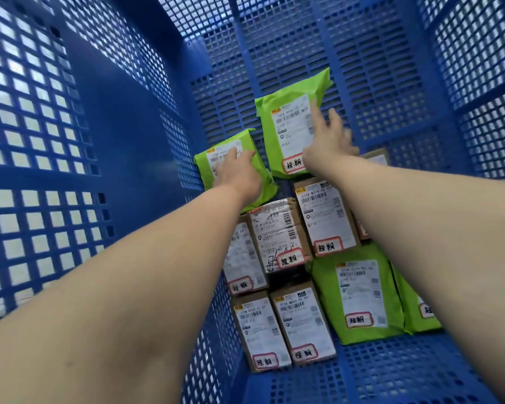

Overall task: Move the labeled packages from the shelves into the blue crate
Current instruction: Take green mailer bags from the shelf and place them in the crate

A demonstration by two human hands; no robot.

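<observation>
The blue crate [114, 141] walls me in on every side, its mesh rising all around my two arms, which reach deep down toward its floor. Nearest my elbows, below my right forearm, lies the biggest piece, a wide green mailer [359, 293], with a second green mailer [420, 310] partly hidden under that same arm.

Ahead of my fingertips, at the far end, sit the two bags I am dealing with. My right hand [328, 144] is spread, fingers straight and a little blurred, laid on or just over the label of the tall green bag [286, 126]. It clasps nothing. My left hand [239, 176] lies flat on top of the small green bag [213, 157], fingers forward across its label. I cannot tell whether the thumb tucks under an edge.

Between my wrists and my elbows the brown boxes [277, 231] are packed label-up, five of them touching or just beside each other. Another brown corner peeks out beyond my right wrist. Most labels carry a small red-edged sticker [292, 166].

As I judge it, these two bags are as good as placed, and roughly ten packages are in the crate. Bare floor shows nearest me. The shelves are out of sight, so what is left to fetch I cannot say.
</observation>
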